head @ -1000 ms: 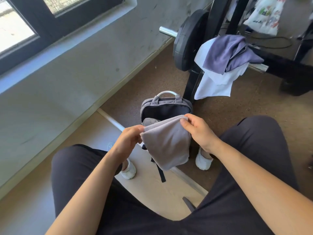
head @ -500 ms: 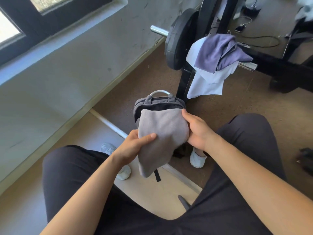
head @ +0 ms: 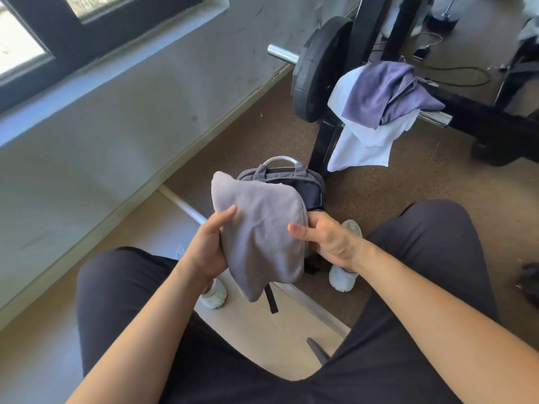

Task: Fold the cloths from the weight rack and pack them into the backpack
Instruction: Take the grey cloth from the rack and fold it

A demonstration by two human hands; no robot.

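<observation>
A folded light grey cloth (head: pixel 259 231) hangs in front of me, above my knees. My left hand (head: pixel 208 246) grips its left edge, thumb on the front. My right hand (head: pixel 326 237) holds its right edge, thumb on the front and fingers behind. Just behind the cloth stands a grey backpack (head: pixel 309 188) on the floor, its top open and its lower part hidden by the cloth. A purple cloth (head: pixel 385 91) lies on a white cloth (head: pixel 361 147), both draped over the bar of the weight rack (head: pixel 323 141).
A black weight plate (head: pixel 313 71) sits on the chrome bar to the left of the cloths. The grey wall (head: pixel 131 118) and a window run along the left. Cables (head: pixel 466 74) and a phone lie on the brown floor behind the rack. My white shoes flank the backpack.
The cloth has gone from being stretched between my hands to a folded bundle. My left thumb has come onto its front, and my right hand has slid down its right edge.
</observation>
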